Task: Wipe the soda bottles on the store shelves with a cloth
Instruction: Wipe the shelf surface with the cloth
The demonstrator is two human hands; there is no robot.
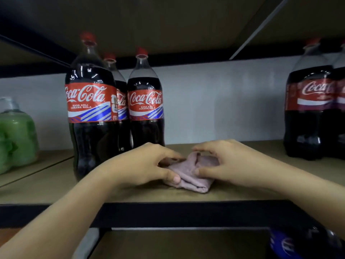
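Head view. A pink cloth (192,171), folded, lies on the shelf (242,195) near its front edge. The left hand (147,163) pinches the cloth's left side between thumb and curled fingers; the right hand (222,161) grips its right side the same way. Behind and left of the cloth stand three cola bottles (91,109); well to its right stand more bottles (309,109), blurred, probably two. No bottle is touched by the cloth, so wiping at this spot appears not to be under way; whether any bottle is already clean cannot be told.
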